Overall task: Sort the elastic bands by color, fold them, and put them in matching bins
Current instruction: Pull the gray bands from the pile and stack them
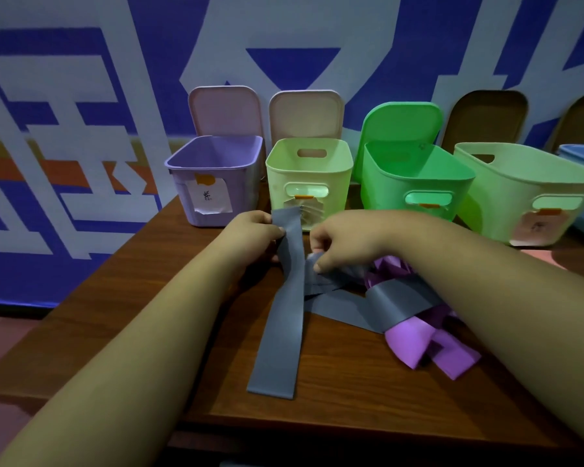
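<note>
Left hand (255, 232) pinching far end of grey band (282, 318), long axis running toward frame bottom; right hand (343, 241) gripping adjacent grey strip (327, 281), centre-frame.

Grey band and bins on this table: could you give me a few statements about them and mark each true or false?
1. The left hand pinches the far end of a long grey band. True.
2. The purple bin stands at the right end of the row. False: it is the leftmost bin.
3. Purple bands lie on the table under the right forearm. True.
4. The right hand is empty and lifted clear. False: its fingers grip grey band material.
5. Every bin is green. False: one is purple.
</note>
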Available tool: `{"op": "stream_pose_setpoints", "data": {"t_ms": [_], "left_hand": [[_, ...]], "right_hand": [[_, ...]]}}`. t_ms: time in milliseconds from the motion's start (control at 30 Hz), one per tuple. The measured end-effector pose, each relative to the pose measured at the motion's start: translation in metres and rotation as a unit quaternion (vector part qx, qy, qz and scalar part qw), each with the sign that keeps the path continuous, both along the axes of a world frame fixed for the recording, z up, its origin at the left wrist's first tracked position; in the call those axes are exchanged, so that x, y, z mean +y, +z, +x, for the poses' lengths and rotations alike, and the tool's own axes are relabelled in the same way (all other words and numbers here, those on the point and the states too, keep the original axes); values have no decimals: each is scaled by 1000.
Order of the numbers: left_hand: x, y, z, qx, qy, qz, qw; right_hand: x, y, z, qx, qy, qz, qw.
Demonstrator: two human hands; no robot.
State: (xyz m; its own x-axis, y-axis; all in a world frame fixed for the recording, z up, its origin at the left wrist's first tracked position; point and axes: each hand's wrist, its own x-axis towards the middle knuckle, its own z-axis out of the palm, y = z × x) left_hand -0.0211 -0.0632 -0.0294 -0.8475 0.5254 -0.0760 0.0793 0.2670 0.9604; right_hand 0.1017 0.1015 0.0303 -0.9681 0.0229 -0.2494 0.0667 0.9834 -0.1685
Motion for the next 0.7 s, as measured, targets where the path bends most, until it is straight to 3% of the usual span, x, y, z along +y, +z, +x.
{"op": "stream_pose_setpoints", "data": {"t_ms": [200, 433, 600, 700], "left_hand": [[3, -4, 3, 73, 16, -48, 996], [11, -11, 8, 182, 9, -99, 978], [10, -6, 14, 243, 30, -129, 961], [6, 18, 33, 273, 11, -56, 960]], "right_hand": [[1, 29, 30, 116, -66, -90, 987], [15, 55, 59, 279, -155, -226, 921], [19, 68, 76, 298, -180, -311, 884], [18, 74, 82, 312, -165, -291, 889]]}}
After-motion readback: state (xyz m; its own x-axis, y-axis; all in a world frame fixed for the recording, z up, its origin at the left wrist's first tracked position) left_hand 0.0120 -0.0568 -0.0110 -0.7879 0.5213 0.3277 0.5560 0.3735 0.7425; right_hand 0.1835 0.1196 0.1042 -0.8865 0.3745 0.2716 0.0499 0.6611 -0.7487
